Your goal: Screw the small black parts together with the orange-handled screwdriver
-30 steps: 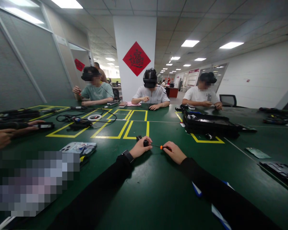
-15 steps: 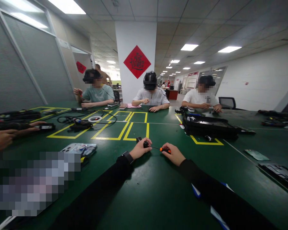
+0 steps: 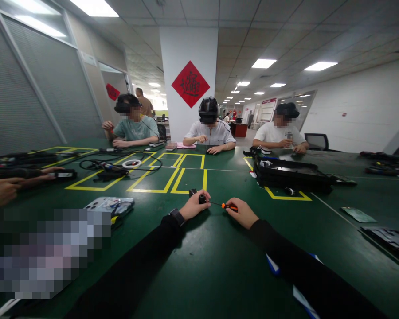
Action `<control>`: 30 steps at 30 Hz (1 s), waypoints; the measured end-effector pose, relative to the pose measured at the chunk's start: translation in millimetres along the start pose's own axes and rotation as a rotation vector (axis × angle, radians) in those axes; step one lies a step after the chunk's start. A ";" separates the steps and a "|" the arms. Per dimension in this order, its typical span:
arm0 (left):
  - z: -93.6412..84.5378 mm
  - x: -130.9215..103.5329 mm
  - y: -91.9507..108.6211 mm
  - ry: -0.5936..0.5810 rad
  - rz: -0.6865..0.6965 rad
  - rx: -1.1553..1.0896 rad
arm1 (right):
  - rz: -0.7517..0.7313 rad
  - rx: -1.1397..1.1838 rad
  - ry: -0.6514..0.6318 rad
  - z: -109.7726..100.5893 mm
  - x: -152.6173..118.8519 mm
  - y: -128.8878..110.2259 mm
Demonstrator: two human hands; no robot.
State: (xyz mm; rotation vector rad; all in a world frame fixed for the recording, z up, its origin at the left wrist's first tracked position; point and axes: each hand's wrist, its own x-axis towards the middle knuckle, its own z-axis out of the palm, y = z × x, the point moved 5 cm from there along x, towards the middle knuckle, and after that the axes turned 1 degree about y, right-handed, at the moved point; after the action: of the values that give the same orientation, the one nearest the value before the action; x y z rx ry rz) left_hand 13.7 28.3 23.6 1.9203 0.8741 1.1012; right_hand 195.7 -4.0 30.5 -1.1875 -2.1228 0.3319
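Note:
Near the middle of the green table, my left hand is closed around a small black part with a round end. My right hand grips the orange and black handle of a screwdriver. The thin shaft points left and its tip reaches the black part at my left fingers. Whether the tip sits inside the part is too small to tell. A dark watch is on my left wrist.
A black open case lies at the right beyond my hands. Black cables and a white ring lie at the left. A plastic bag is nearer. Another person's hands are at the left edge; three people sit opposite.
My right hand has shifted slightly on the screwdriver handle, its fingers a little further back. My left hand keeps its hold on the black part.

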 end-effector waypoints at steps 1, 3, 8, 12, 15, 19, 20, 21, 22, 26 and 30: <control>0.3 0.0 0.0 -0.003 0.000 -0.007 | 0.007 0.011 0.004 0.0 -0.3 0.8; 1.0 0.1 -0.1 -0.016 -0.003 -0.019 | 0.018 0.032 0.011 -0.1 -0.9 1.9; 1.0 0.4 -0.1 -0.025 0.006 -0.034 | 0.047 0.058 -0.003 0.4 -0.1 1.5; -0.1 0.5 0.5 -0.019 0.007 -0.018 | 0.048 0.040 0.004 -0.3 0.3 1.0; 0.2 0.5 0.8 -0.023 -0.006 -0.010 | 0.045 0.062 0.008 0.2 -0.5 1.7; 1.2 0.2 1.5 -0.034 -0.007 -0.023 | 0.051 0.091 -0.001 1.0 -1.1 2.6; 1.3 0.1 1.9 -0.034 -0.005 -0.024 | 0.052 0.090 -0.002 0.8 -1.0 2.5; 1.2 0.0 2.3 -0.032 -0.004 -0.022 | 0.050 0.085 -0.001 0.4 -0.8 2.3; 1.0 -0.2 2.6 -0.029 -0.003 -0.020 | 0.045 0.077 0.001 -0.2 -0.6 1.8; 0.7 -0.1 3.2 -0.027 -0.002 -0.020 | 0.021 0.055 0.015 -2.4 -0.5 -0.1; 0.6 0.4 2.5 -0.032 0.010 -0.022 | 0.016 0.047 0.004 -1.9 -1.2 -1.0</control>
State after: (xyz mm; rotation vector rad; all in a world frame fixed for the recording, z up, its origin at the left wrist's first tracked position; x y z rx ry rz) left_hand 14.9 27.2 25.6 1.9207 0.8326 1.0787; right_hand 196.7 -5.7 31.8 -1.1775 -2.0917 0.3846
